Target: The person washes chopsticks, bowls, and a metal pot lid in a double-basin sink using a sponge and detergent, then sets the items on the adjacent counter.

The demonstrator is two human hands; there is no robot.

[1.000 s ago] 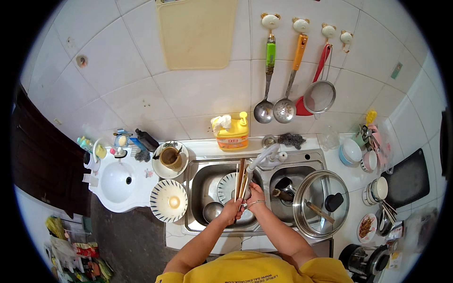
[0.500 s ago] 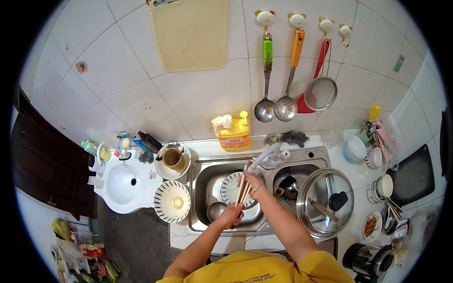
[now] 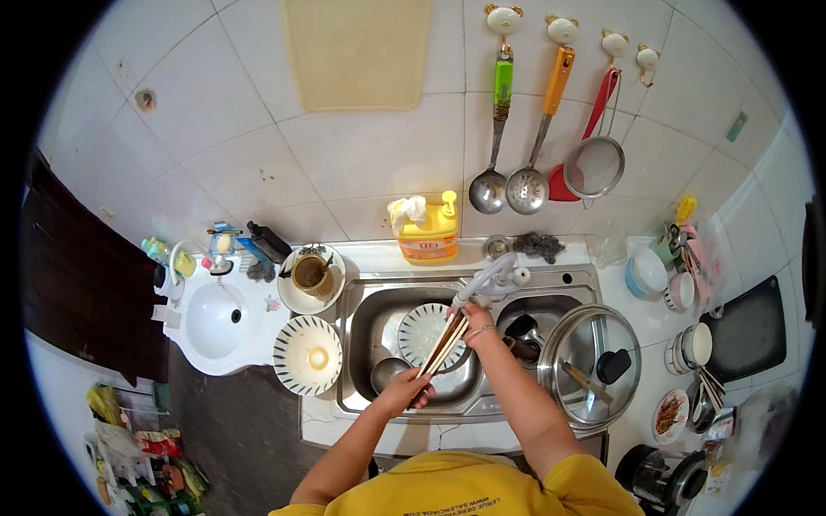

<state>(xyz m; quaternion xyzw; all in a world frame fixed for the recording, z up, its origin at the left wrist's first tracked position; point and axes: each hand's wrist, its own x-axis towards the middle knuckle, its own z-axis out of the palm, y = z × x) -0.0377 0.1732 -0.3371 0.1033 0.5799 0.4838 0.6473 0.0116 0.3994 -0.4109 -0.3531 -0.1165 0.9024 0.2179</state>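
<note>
Holding chopsticks (image 3: 445, 346) slanted over the sink (image 3: 367, 322), the left hand (image 3: 407, 392) wraps around their near end while the right hand (image 3: 478, 325) grips their far end by the tap (image 3: 488, 279), with a striped plate (image 3: 420, 328) lying beyond the left hand and a round lid (image 3: 588, 344) to the right hand's right.

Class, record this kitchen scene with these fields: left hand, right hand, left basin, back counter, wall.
Left hand: closed around the near end of the chopsticks
Right hand: at their far end, beside the tap; grip partly hidden
Left basin: striped dish, metal bowl or ladle
Back counter: yellow bottle, dark scrubber
Wall: ladle, skimmer, strainer
</note>
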